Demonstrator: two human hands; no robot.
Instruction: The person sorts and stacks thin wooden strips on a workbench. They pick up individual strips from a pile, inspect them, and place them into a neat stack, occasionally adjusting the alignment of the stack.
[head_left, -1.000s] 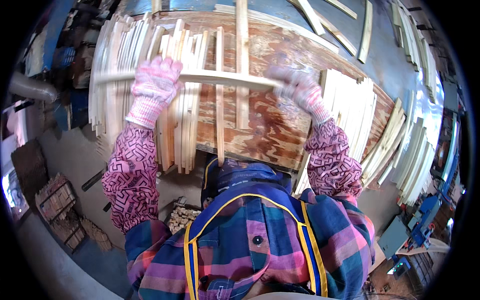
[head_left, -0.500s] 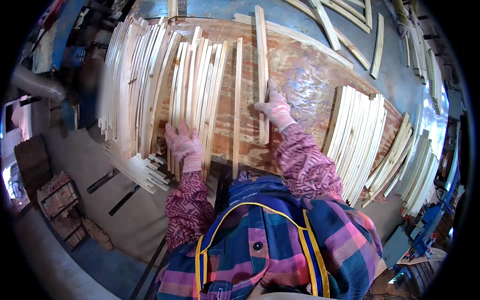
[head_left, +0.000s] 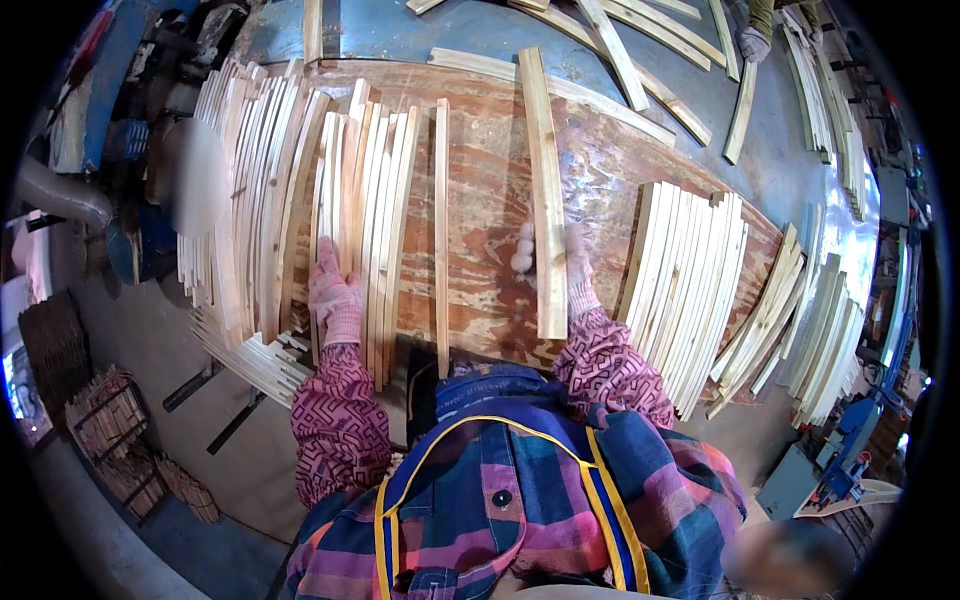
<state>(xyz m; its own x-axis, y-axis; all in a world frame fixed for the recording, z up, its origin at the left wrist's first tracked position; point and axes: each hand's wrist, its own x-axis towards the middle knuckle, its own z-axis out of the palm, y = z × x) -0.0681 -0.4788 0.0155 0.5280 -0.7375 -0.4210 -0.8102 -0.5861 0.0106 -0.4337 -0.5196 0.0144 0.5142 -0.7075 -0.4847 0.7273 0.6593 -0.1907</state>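
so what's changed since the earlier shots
The crosswise strip has left both hands. The left hand has gone to the left bunch of strips; the right hand has taken hold of a separate strip, now nearer the body. The lone strip between stayed put.

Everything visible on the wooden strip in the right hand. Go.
The wooden strip is long, narrow and straight-edged, pale yellowish, apparently bare wood with faint grain. It runs nearly lengthwise away from the person, far end slightly left, over the patchy reddish-brown board. The gloved right hand grips it toward the near end: fingers show on its left, the rest of the hand on its right. Its far part crosses over a long strip at the back; contact there can't be told.
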